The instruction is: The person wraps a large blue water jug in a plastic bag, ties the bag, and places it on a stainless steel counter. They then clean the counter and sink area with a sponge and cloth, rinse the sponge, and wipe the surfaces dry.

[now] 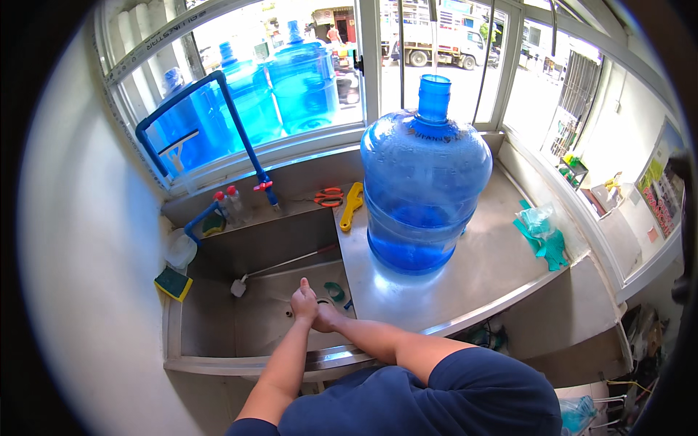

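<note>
Over the steel sink (211, 320) my two hands meet, pressed against each other. My left hand (304, 299) looks closed, with a thumb or finger pointing up; whether anything is inside it is hidden. The fingers of my right hand (327, 318) disappear behind the left. Close by in the basin are a green strip (334, 291) and a white-headed brush (238, 288) with a long thin handle. To the right, a large blue water jug (425, 182) stands upright on the steel counter (494, 280), partly filled. A thin pale stream or tube (435, 51) runs down to its neck.
Blue piping with a red-handled tap (263, 187) rises behind the sink. Orange-handled pliers (329, 197) and a yellow wrench-like tool (352, 207) lie by the jug. A sponge (173, 284) rests on the left rim, green plastic (542, 236) at right. More jugs (302, 83) show through the window.
</note>
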